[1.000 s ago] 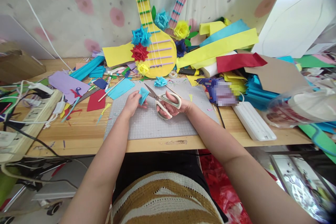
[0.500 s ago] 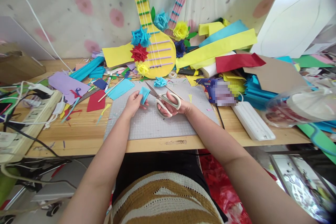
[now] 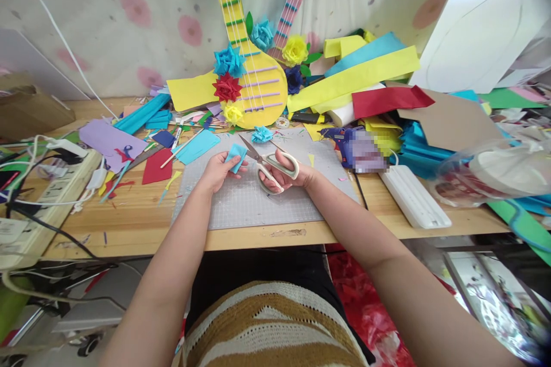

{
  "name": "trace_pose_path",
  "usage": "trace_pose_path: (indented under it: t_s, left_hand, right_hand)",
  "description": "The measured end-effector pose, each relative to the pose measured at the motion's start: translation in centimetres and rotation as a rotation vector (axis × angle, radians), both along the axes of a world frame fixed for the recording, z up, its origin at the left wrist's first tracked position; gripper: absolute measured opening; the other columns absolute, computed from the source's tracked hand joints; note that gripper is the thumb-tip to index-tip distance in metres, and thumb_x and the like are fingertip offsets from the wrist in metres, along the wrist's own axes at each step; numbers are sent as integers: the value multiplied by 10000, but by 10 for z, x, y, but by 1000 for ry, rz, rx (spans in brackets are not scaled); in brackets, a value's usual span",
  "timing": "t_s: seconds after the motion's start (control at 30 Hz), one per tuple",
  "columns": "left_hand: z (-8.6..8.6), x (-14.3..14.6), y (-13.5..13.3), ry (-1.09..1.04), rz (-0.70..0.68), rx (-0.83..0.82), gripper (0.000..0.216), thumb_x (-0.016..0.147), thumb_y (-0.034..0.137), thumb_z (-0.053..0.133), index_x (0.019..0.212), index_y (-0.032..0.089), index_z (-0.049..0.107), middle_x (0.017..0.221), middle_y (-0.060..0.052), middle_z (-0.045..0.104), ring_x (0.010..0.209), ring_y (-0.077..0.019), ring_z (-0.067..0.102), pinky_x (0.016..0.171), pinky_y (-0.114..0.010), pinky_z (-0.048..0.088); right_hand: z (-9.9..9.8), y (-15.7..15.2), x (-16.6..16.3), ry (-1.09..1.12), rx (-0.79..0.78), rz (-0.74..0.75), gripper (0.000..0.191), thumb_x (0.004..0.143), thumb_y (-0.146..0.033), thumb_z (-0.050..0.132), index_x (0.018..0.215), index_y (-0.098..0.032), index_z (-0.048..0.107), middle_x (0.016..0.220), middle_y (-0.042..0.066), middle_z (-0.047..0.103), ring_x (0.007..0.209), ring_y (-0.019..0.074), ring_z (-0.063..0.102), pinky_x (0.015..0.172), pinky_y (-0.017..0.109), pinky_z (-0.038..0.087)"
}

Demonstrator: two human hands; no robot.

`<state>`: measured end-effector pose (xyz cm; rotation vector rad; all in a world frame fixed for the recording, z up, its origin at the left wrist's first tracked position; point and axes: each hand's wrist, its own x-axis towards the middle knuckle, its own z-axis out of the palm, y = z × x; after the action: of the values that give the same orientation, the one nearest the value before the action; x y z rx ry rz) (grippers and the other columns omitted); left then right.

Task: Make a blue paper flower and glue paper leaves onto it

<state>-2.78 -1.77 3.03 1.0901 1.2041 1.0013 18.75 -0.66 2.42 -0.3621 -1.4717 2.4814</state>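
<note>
My left hand [image 3: 218, 171] pinches a small folded piece of light blue paper [image 3: 236, 156] over the grey cutting mat [image 3: 241, 206]. My right hand [image 3: 287, 172] grips grey-handled scissors [image 3: 267, 163], fingers through the loops. The blades point up and left, and their tips lie beside the blue paper's right edge. A small blue paper flower [image 3: 262, 134] lies on the mat just beyond the scissors.
A yellow paper guitar [image 3: 253, 83] with paper flowers leans at the back. Coloured paper sheets [image 3: 365, 74] pile up at the right, with a glue gun [image 3: 344, 143] and a white power strip [image 3: 413, 198]. Cables, another strip [image 3: 43, 183] and paper scraps are at the left.
My left hand has turned the blue paper slightly and lifted it a little toward the scissor blades. The scissors stay in nearly the same place.
</note>
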Motion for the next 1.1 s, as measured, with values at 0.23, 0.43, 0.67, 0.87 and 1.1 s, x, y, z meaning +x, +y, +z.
trace_pose_path:
  t_s: [0.23, 0.43, 0.67, 0.87, 1.1]
  left_hand:
    - [1, 4, 0, -56, 14, -27, 314, 660, 360, 694, 829, 121, 579, 854, -96, 691, 649, -138, 651, 436, -175, 485]
    - [3, 3, 0, -83, 22, -40, 274, 673, 320, 689, 827, 119, 586, 869, -101, 693, 655, -138, 653, 436, -171, 482]
    - [2, 2, 0, -87, 22, -39, 277, 659, 313, 700, 820, 120, 584, 853, -98, 695, 651, -139, 654, 431, -168, 477]
    - [2, 8, -4, -70, -69, -64, 327, 633, 340, 718, 833, 121, 581, 854, -113, 697, 696, -178, 668, 449, -187, 489]
    - [0, 2, 0, -32, -89, -55, 330, 649, 354, 703, 851, 128, 573, 893, -120, 693, 736, -184, 670, 452, -182, 482]
  right_hand:
    - [-8, 8, 1, 54, -48, 17, 733, 739, -761, 114, 856, -131, 470, 543, -20, 433, 393, 83, 410, 277, 157, 179]
    - [-6, 11, 3, 92, -80, -20, 650, 763, -733, 226, 777, -129, 469, 464, -64, 369, 325, 34, 286, 268, 136, 194]
    - [-10, 11, 4, 71, -75, -19, 604, 769, -714, 280, 768, -136, 455, 459, -78, 356, 307, 20, 264, 273, 126, 180]
    - [-8, 6, -6, 82, -65, 32, 708, 714, -788, 193, 826, -144, 464, 516, -37, 433, 364, 68, 394, 284, 162, 227]
    - [-5, 12, 1, 53, -7, -108, 595, 741, -746, 295, 739, -166, 427, 435, -91, 333, 296, 26, 234, 274, 149, 150]
